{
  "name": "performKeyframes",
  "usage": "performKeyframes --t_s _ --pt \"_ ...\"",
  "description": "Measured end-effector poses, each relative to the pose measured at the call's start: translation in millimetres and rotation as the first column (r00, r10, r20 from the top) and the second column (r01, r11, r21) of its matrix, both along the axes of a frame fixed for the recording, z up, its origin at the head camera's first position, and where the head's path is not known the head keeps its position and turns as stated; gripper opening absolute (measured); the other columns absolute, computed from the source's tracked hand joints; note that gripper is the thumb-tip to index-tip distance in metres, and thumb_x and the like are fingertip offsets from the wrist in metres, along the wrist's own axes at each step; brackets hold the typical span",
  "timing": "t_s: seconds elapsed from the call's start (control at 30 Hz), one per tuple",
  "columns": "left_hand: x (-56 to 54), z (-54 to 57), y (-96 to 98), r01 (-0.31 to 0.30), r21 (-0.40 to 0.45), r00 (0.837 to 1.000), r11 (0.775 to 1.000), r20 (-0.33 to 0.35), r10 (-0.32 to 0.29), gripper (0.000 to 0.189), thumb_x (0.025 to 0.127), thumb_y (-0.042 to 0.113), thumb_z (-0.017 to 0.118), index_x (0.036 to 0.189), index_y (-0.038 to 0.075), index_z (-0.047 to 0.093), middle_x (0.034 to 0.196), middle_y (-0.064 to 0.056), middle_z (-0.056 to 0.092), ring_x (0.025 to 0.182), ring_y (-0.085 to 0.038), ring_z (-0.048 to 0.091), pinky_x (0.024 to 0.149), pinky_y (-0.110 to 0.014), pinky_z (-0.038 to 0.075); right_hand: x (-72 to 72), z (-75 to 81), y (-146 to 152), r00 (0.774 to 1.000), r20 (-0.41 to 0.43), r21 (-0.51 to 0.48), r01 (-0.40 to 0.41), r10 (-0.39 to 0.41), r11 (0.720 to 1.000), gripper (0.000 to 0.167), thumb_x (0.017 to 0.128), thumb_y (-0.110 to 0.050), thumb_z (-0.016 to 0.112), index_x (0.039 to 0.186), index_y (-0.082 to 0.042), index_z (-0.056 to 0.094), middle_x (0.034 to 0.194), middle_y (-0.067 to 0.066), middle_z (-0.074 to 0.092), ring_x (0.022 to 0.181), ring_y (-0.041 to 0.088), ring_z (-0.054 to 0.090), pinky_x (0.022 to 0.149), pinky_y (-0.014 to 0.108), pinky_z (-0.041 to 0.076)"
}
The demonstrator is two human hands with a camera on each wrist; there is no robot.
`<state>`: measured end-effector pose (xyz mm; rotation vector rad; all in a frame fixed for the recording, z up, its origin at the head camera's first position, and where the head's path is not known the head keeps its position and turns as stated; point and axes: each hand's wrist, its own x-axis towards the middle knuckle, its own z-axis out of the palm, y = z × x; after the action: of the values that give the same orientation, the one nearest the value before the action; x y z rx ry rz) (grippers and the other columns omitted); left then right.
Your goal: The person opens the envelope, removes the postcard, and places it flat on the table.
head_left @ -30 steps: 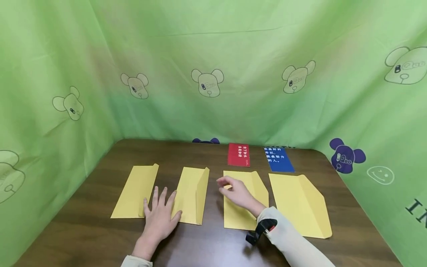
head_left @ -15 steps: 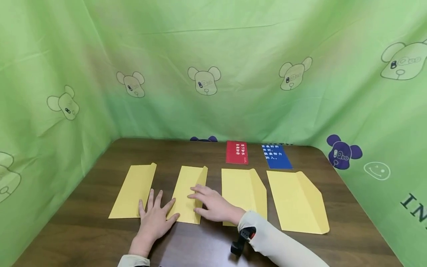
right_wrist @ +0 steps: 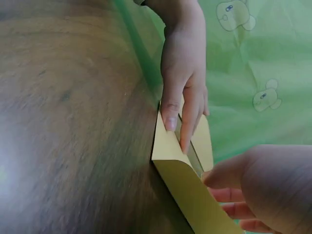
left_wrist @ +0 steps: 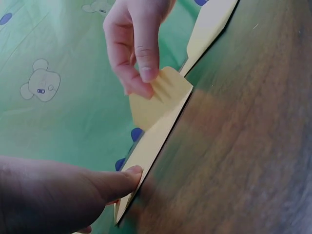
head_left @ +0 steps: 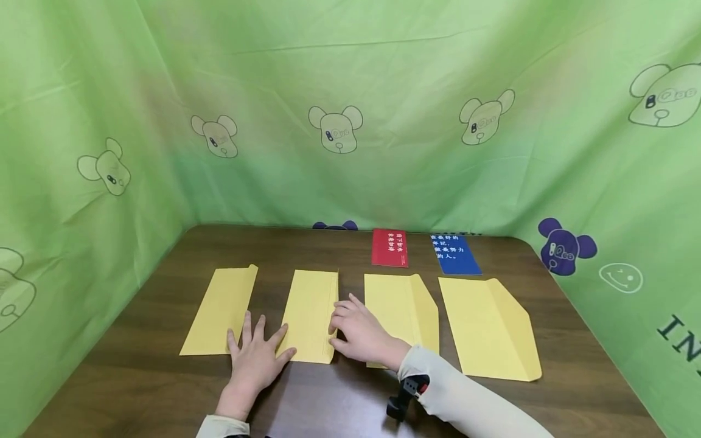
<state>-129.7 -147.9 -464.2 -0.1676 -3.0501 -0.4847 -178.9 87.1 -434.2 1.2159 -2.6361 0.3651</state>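
Among a row of yellow envelopes, the second envelope (head_left: 308,316) from the left has its right-hand flap (left_wrist: 163,97) standing up from the body. My right hand (head_left: 361,331) curls its fingers and thumb at the upper edge of that flap, seen close in the right wrist view. My left hand (head_left: 254,359) lies spread, thumb and index finger pressing the left edge of the same envelope. Its little finger reaches the leftmost envelope (head_left: 219,310). In the left wrist view, the left thumb (left_wrist: 124,181) rests near the envelope's corner.
Two more envelopes with flaps spread, a third one (head_left: 389,304) and a rightmost one (head_left: 487,328), lie to the right. A red card (head_left: 390,248) and a blue card (head_left: 457,255) lie behind them. A green printed curtain (head_left: 274,176) surrounds the brown table (head_left: 126,365).
My right hand came leftward from the third envelope to the second and then drew back slightly right, its flap swinging upright. My left hand stayed spread in nearly the same place.
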Motion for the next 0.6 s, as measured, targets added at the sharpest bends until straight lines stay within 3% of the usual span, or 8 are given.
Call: performKeyframes --t_s 0.2,0.33,0.43,0.6 --pt "1.6 3.1 0.8 -0.003 0.002 1.000 1.000 0.009 0.003 0.054 0.092 0.046 0.065 0.137 0.016 0.063 0.150 -0.030 0.037 0.145 -0.052 0.010 0.107 -0.075 0.003 2.4 -1.9 8.1 1.000 0.021 0.017 0.017 -0.017 1.000 0.009 0.083 -0.018 0.076 0.083 -0.011 0.070 0.087 0.000 0.063 0.101 0.023 0.059 0.109 0.052 0.035" --pt "2.2 5.3 0.3 0.003 0.005 1.000 1.000 0.008 -0.003 0.054 0.092 0.046 0.065 0.137 0.015 0.062 0.149 -0.030 0.037 0.145 -0.052 0.009 0.107 -0.075 0.003 2.0 -6.1 13.4 0.997 0.069 -0.011 -0.047 0.047 0.999 0.010 0.081 -0.012 0.078 0.084 -0.007 0.069 0.089 0.001 0.059 0.102 0.024 0.059 0.103 0.039 0.044" --pt "2.1 5.8 0.1 0.003 0.006 1.000 1.000 0.009 -0.003 0.055 0.092 0.046 0.065 0.137 0.015 0.062 0.149 -0.031 0.037 0.145 -0.052 0.008 0.107 -0.075 0.003 0.1 -8.7 17.0 0.987 0.126 -0.019 -0.102 0.103 0.995 0.010 0.083 -0.010 0.077 0.088 -0.006 0.070 0.092 0.001 0.057 0.098 0.020 0.059 0.091 0.029 0.049" --pt "0.9 4.9 1.0 0.003 0.012 1.000 1.000 0.023 -0.003 0.056 0.092 0.046 0.064 0.138 0.015 0.061 0.149 -0.031 0.037 0.146 -0.051 0.007 0.107 -0.075 0.003 -3.1 -11.2 22.5 0.973 0.187 0.021 -0.144 0.138 0.989 0.010 0.088 -0.012 0.074 0.096 -0.009 0.070 0.100 0.000 0.057 0.089 0.014 0.060 0.083 0.025 0.051"
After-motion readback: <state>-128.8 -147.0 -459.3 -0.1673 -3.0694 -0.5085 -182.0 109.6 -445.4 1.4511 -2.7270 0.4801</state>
